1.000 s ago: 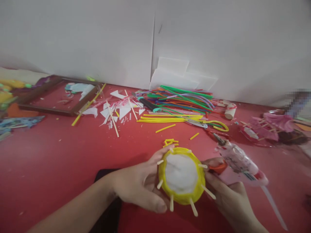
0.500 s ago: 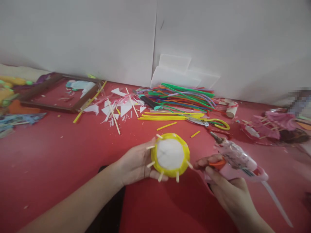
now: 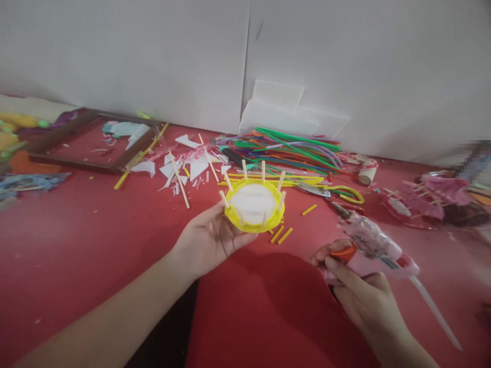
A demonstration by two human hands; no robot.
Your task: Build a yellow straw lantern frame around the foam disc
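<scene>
My left hand (image 3: 201, 245) grips a round white disc with a yellow rim (image 3: 253, 200) by its near left edge, above the table. Several short wooden sticks (image 3: 281, 182) stand up around the rim. My right hand (image 3: 364, 294) is closed around the handle of a pink hot glue gun (image 3: 372, 237), its fingers by the orange trigger. The nozzle points up and left, apart from the disc. A translucent glue stick (image 3: 435, 309) sticks out of the gun's back. Short yellow pieces (image 3: 285, 235) lie on the red table just beyond the disc.
Behind the disc lie a pile of coloured pipe cleaners (image 3: 295, 151), scissors with yellow handles (image 3: 345, 193), a dark-handled cutter (image 3: 232, 156) and white scraps (image 3: 199, 168). A brown frame (image 3: 76, 164) is at left, a pink craft piece (image 3: 425, 197) at right. White boards (image 3: 280, 115) lean on the wall.
The disc has moved up and away and tilted back, from facing me to lying nearly level, so its sticks now point upward. My right hand and the glue gun have hardly moved.
</scene>
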